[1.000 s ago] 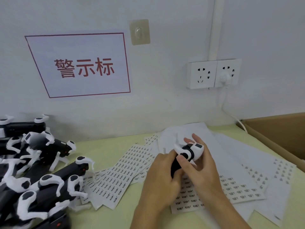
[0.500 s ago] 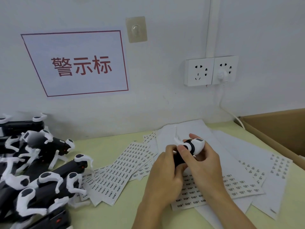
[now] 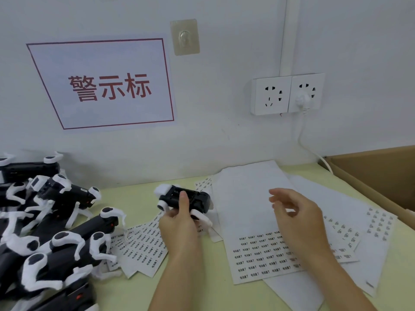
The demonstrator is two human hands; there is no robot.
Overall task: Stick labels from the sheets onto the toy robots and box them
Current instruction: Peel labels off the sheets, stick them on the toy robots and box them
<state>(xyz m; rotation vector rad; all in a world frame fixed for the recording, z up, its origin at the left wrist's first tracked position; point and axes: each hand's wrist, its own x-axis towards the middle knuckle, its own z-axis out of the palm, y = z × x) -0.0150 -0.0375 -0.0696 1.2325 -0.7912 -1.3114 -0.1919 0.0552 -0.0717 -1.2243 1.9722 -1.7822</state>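
My left hand [image 3: 177, 223] grips a black-and-white toy robot [image 3: 197, 199] just above the table, thumb pressed on its dark body, the toy lying sideways. My right hand [image 3: 298, 218] hovers over the label sheets [image 3: 265, 254] to the right of the toy, fingers loosely spread and holding nothing. Sheets with rows of small printed labels lie under both hands; a second fan of label sheets [image 3: 143, 245] lies left of my left wrist. A heap of toy robots [image 3: 49, 232] fills the left side of the table.
An open cardboard box [image 3: 381, 176] stands at the right edge. The wall behind carries a warning sign [image 3: 105, 86], a double socket [image 3: 287, 95] with a white plug and cable, and a hook. The table top [image 3: 134, 288] is pale yellow.
My right hand has let go of the toy and moved right over the sheets. My left hand has turned the toy sideways and carried it left.
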